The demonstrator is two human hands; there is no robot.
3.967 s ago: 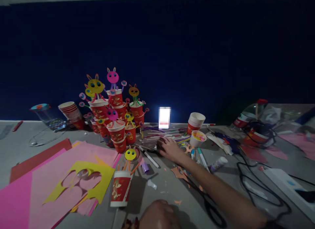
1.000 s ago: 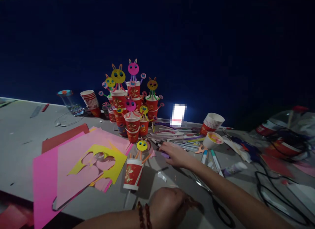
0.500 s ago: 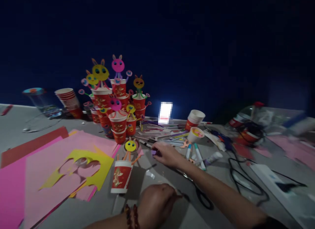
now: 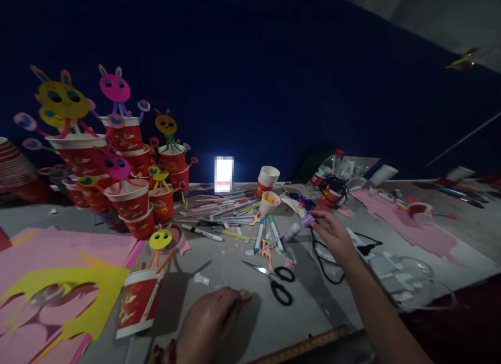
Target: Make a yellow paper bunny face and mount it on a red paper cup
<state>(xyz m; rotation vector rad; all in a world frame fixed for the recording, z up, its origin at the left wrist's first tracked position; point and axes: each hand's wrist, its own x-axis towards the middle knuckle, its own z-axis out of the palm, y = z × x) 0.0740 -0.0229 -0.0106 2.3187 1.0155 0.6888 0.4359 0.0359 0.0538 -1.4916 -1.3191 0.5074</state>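
In the lower middle my left hand (image 4: 211, 322) is closed in a pinch on a small tan paper piece (image 4: 245, 295), mostly hidden by the fingers. My right hand (image 4: 332, 236) reaches over the right side of the table, its fingertips closed on a purple cap (image 4: 307, 220). Right beside the cap lies a glue stick (image 4: 291, 232); whether they touch I cannot tell. Open-bladed scissors (image 4: 270, 273) lie between the two hands. Left of my left hand, a tilted red paper cup (image 4: 136, 304) carries a yellow paper face (image 4: 160, 239) on orange stems.
Stacked red cups with paper animal figures (image 4: 129, 197) rise at the left. Pink and yellow cut sheets (image 4: 105, 280) lie in front. Markers (image 4: 260, 235), pipe cleaners (image 4: 219, 207), a small cup of paper bits (image 4: 270, 202), a lit phone (image 4: 224, 172) and black cables (image 4: 329, 273) surround the middle.
The view has turned right. My right hand has carried the purple cap from the middle over to the glue stick. My left hand stays low, still pinching the small piece.
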